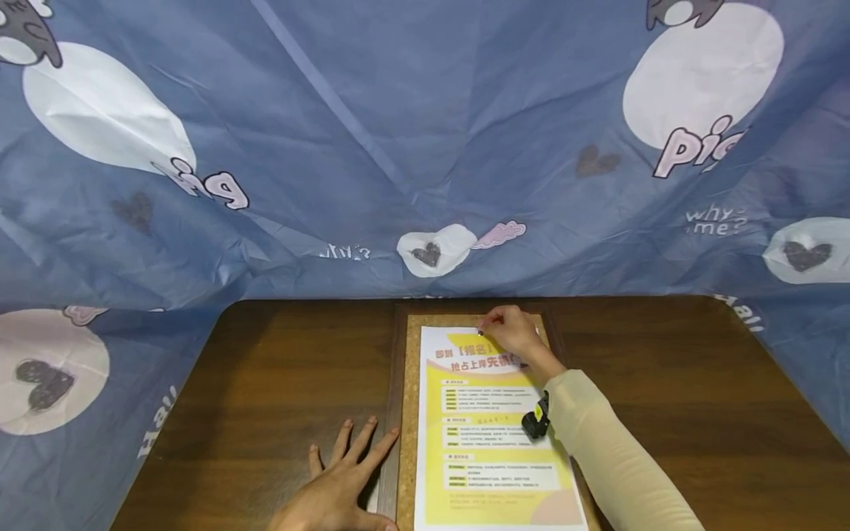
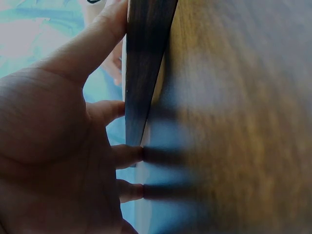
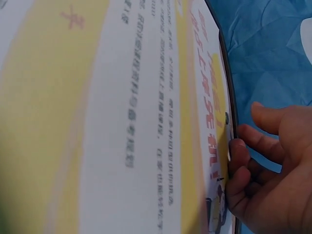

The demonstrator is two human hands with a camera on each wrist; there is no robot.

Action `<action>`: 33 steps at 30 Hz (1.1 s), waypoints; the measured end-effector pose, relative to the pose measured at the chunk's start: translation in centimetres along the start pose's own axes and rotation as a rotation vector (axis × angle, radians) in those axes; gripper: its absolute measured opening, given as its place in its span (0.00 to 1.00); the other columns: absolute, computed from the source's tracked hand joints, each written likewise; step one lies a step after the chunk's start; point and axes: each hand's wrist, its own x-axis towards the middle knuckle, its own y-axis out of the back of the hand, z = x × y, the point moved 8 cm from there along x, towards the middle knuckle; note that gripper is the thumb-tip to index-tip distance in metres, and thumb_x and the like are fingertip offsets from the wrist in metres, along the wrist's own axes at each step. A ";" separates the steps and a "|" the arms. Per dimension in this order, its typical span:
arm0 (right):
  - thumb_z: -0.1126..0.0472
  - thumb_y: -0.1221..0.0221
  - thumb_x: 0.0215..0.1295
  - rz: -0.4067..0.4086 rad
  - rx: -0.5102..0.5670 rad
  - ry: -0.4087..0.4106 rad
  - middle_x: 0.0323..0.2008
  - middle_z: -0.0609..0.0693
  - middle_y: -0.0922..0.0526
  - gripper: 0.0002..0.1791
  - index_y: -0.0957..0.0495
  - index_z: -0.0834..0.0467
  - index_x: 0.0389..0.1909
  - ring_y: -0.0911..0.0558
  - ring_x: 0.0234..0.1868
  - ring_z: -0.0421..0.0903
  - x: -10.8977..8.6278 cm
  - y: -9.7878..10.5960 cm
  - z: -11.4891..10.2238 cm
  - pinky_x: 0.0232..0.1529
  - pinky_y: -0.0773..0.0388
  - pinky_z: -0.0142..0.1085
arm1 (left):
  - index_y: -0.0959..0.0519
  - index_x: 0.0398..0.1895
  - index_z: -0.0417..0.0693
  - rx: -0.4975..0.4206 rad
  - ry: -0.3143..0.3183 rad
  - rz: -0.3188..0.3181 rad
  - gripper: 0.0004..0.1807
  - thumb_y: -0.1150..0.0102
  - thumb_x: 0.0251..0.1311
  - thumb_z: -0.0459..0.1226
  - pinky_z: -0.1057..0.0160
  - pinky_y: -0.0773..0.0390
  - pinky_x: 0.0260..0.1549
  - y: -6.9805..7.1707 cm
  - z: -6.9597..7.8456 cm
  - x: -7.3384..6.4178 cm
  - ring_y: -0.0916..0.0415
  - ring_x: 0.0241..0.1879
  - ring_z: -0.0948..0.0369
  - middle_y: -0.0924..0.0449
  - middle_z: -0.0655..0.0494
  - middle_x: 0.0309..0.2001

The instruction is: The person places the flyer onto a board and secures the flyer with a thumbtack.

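Note:
A yellow and white poster [image 1: 494,442] with printed text lies on a wood-framed cork board [image 1: 410,413]. My right hand [image 1: 514,332] is at the poster's top edge. Beside its fingertips, a small dark round pin head [image 3: 226,118] shows on the paper. In the right wrist view, thumb and index finger stand apart with nothing between them, while the other fingers bend loosely against the poster's edge. My left hand [image 1: 335,483] has its fingers spread at the board's left side. The thumb rests on the frame [image 2: 146,63] in the left wrist view.
A dark brown wooden table [image 1: 299,369] carries the board and extends to both sides of it. Behind the table hangs a blue printed cloth [image 1: 372,147], close to the board's top edge. A black wrist camera [image 1: 535,422] is strapped to the right sleeve, over the poster.

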 end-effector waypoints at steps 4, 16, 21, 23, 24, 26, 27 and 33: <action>0.60 0.43 0.71 -0.017 0.013 0.032 0.41 0.53 0.16 0.09 0.16 0.60 0.41 0.22 0.37 0.48 -0.2 0.2 -0.4 0.43 0.25 0.41 | 0.54 0.80 0.59 -0.004 0.006 -0.003 0.63 0.29 0.45 0.63 0.14 0.69 0.46 -0.1 -0.1 0.0 0.71 0.72 0.29 0.64 0.37 0.78; 0.57 0.40 0.70 0.026 -0.019 0.156 0.37 0.53 0.17 0.13 0.17 0.63 0.45 0.22 0.38 0.48 -2.2 2.2 -1.4 0.44 0.25 0.43 | 0.53 0.80 0.58 0.010 -0.008 0.009 0.63 0.29 0.44 0.63 0.14 0.68 0.46 0.0 0.1 0.1 0.71 0.72 0.28 0.63 0.36 0.78; 0.56 0.39 0.70 0.030 -0.037 0.214 0.36 0.52 0.17 0.13 0.17 0.63 0.44 0.20 0.38 0.49 -3.4 2.8 -1.7 0.43 0.24 0.44 | 0.53 0.80 0.59 -0.005 0.001 0.005 0.62 0.29 0.45 0.63 0.14 0.70 0.46 0.0 0.0 0.2 0.72 0.72 0.29 0.63 0.37 0.78; 0.57 0.38 0.69 0.033 -0.050 0.247 0.35 0.52 0.17 0.13 0.17 0.63 0.44 0.20 0.37 0.49 -3.9 3.0 -1.9 0.41 0.24 0.44 | 0.52 0.80 0.59 -0.005 0.005 0.005 0.62 0.29 0.45 0.63 0.14 0.70 0.46 0.0 0.0 0.2 0.72 0.72 0.29 0.63 0.37 0.78; 0.57 0.38 0.69 0.033 -0.056 0.262 0.35 0.51 0.17 0.13 0.17 0.64 0.44 0.19 0.36 0.48 -4.2 3.1 -1.9 0.40 0.23 0.43 | 0.52 0.80 0.59 -0.002 0.005 0.007 0.62 0.29 0.44 0.63 0.14 0.70 0.46 0.0 0.0 0.2 0.71 0.72 0.29 0.63 0.37 0.78; 0.58 0.38 0.68 0.034 -0.062 0.283 0.34 0.51 0.17 0.12 0.17 0.64 0.44 0.20 0.34 0.47 -4.8 3.2 -1.9 0.39 0.23 0.43 | 0.52 0.80 0.59 -0.003 0.004 0.008 0.62 0.29 0.44 0.63 0.14 0.70 0.46 0.0 0.0 0.2 0.71 0.72 0.29 0.63 0.37 0.78; 0.58 0.38 0.68 0.038 -0.070 0.294 0.34 0.50 0.17 0.12 0.17 0.64 0.44 0.20 0.34 0.46 -5.0 3.3 -1.9 0.38 0.23 0.42 | 0.52 0.80 0.59 -0.001 0.003 0.009 0.62 0.29 0.44 0.63 0.14 0.70 0.46 0.0 0.0 0.2 0.71 0.72 0.29 0.62 0.37 0.78; 0.60 0.35 0.65 0.066 -0.114 0.336 0.33 0.50 0.18 0.14 0.18 0.66 0.45 0.24 0.31 0.43 -6.9 3.8 -1.5 0.36 0.25 0.40 | 0.52 0.80 0.58 0.005 -0.001 0.010 0.61 0.29 0.45 0.63 0.13 0.69 0.45 -0.2 0.0 0.2 0.70 0.72 0.28 0.62 0.37 0.78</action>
